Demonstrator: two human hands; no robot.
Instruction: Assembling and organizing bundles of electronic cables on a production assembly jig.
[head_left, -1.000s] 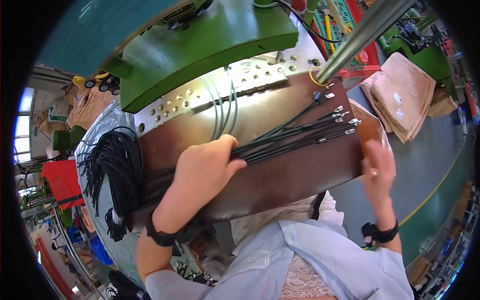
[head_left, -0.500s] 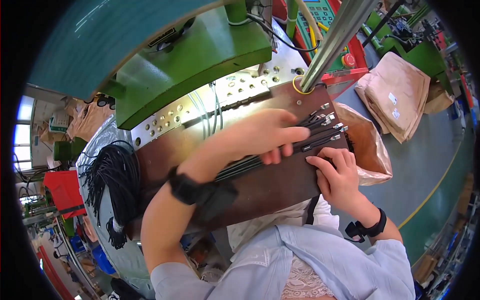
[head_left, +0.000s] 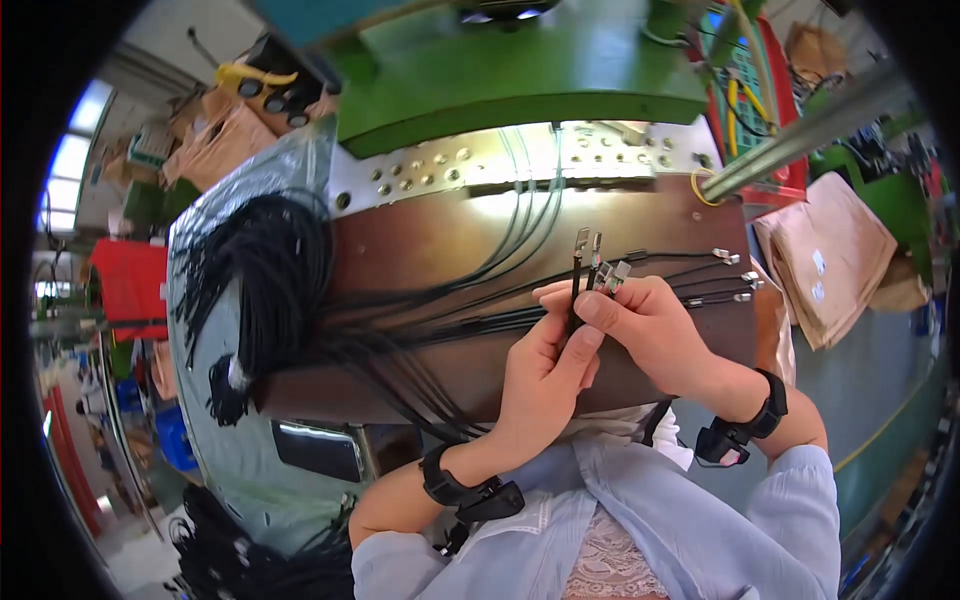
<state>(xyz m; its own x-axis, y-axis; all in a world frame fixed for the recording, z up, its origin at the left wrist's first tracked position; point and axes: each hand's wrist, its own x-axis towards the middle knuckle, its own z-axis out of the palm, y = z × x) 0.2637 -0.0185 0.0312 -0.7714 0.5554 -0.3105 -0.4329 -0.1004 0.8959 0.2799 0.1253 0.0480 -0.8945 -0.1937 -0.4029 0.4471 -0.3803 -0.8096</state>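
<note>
Both my hands meet over the brown work board, closed around the ends of several thin black cables (head_left: pixel 577 290) whose metal connectors point up and away. My left hand (head_left: pixel 545 375) grips them from the left, thumb pressed against the cables. My right hand (head_left: pixel 652 332) pinches them from the right, close below the connectors. More black cables (head_left: pixel 440 325) run across the board, some with silver connectors (head_left: pixel 735 278) at the right edge. At the left end lies a thick bundle of black cables (head_left: pixel 270 265).
A green press (head_left: pixel 520 85) stands over a perforated metal plate (head_left: pixel 430 168) behind the brown board (head_left: pixel 400 235). A metal post (head_left: pixel 800 135) rises at right, near a red control box (head_left: pixel 785 180) and folded brown paper sacks (head_left: pixel 825 255). A phone (head_left: pixel 318 450) lies front left.
My left hand has drawn back from across the cables and now grips cable ends upright. My right hand has left the board's front edge and joined it. The view has swung.
</note>
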